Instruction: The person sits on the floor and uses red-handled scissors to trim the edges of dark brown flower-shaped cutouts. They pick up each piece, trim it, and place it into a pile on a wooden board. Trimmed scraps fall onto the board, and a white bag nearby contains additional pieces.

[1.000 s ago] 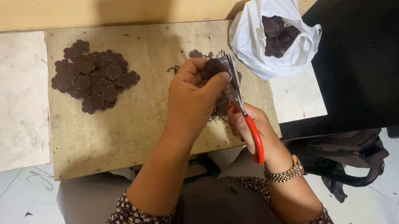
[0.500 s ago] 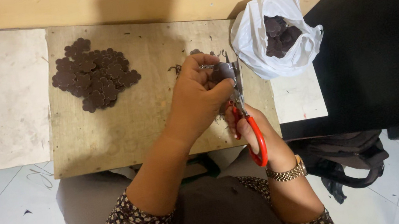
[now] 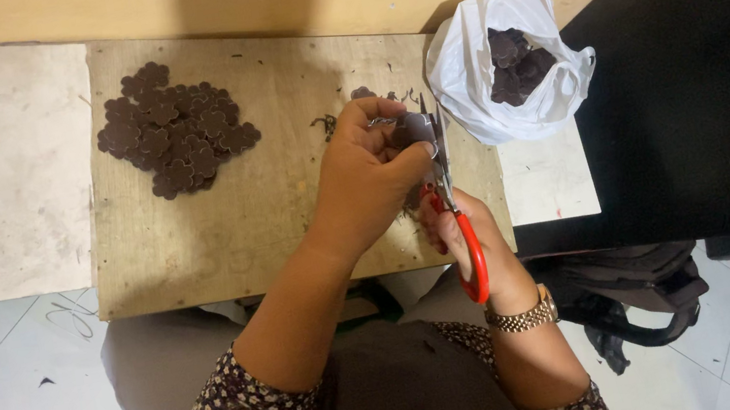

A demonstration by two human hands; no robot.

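Your left hand (image 3: pixel 370 174) is curling its fingers closed around a small dark brown piece (image 3: pixel 417 129), pinching it between the thumb and the fingertips, just above the right part of the wooden board (image 3: pixel 284 199). Your right hand (image 3: pixel 476 240) is gripping the red-handled scissors (image 3: pixel 452 210), with the fingers passing through the red loops, and the blades are pointing far, touching the right edge of the held piece; the blades are looking almost closed, but you cannot tell exactly how far they are open. A gold wristwatch (image 3: pixel 523 315) is sitting on your right wrist. At the far left of the board a pile of dark flower-shaped pieces (image 3: pixel 175 128) is lying flat, well apart from your hands. A few small dark scraps (image 3: pixel 340 117) are lying on the board just to the far side of your left hand. To the right of the board, a white plastic bag (image 3: pixel 474 86) is standing open, and more dark brown pieces (image 3: pixel 515 63) are resting inside it. Compared with half a second ago, your hands are staying at nearly the same place, the scissors are remaining at the piece, and the pile and the bag are not moving.
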